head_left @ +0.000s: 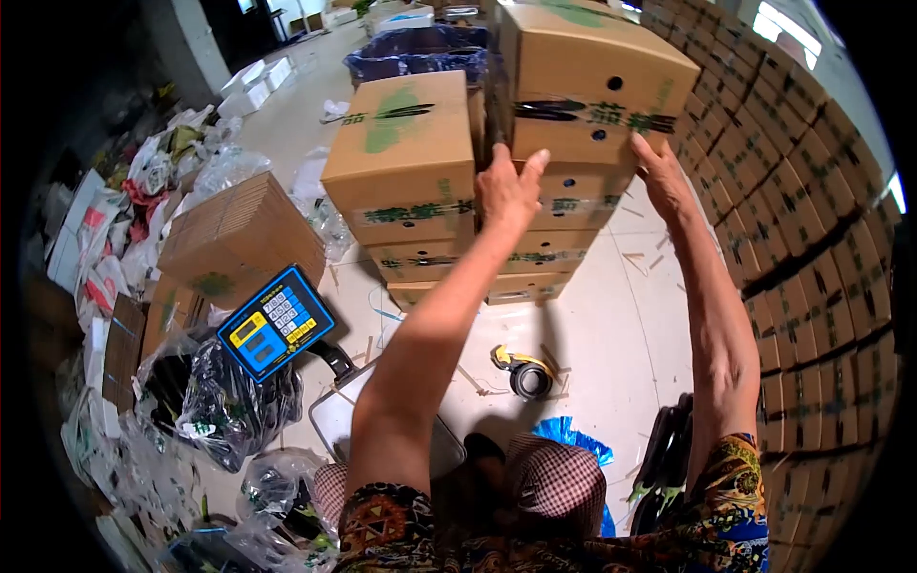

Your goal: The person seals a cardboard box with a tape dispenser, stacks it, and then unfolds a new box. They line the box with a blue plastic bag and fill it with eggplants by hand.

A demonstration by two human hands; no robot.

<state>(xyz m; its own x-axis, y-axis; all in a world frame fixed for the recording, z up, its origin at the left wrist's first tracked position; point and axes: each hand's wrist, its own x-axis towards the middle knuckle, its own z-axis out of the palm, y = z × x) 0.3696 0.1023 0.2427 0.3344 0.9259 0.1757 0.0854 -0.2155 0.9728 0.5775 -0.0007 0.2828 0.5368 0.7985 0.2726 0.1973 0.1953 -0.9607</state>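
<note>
Both hands are at the lower front corners of a taped cardboard box [564,81] on top of the right stack. My left hand [509,194] has its fingers along the box's left side, in the gap beside the neighbouring stack, with the thumb raised at the front. My right hand [664,180] grips the lower right corner, its thumb on the front face and its fingers partly hidden round the side. A second taped box [406,134], with a green patch on its lid, tops the lower stack on the left.
A tape dispenser [528,374] lies on the floor. At left are a scale with a blue display [277,325], flattened cartons [239,239] and plastic bags [229,392]. Eggplants [664,458] lie by my right leg. A wall of stacked boxes [812,239] lines the right.
</note>
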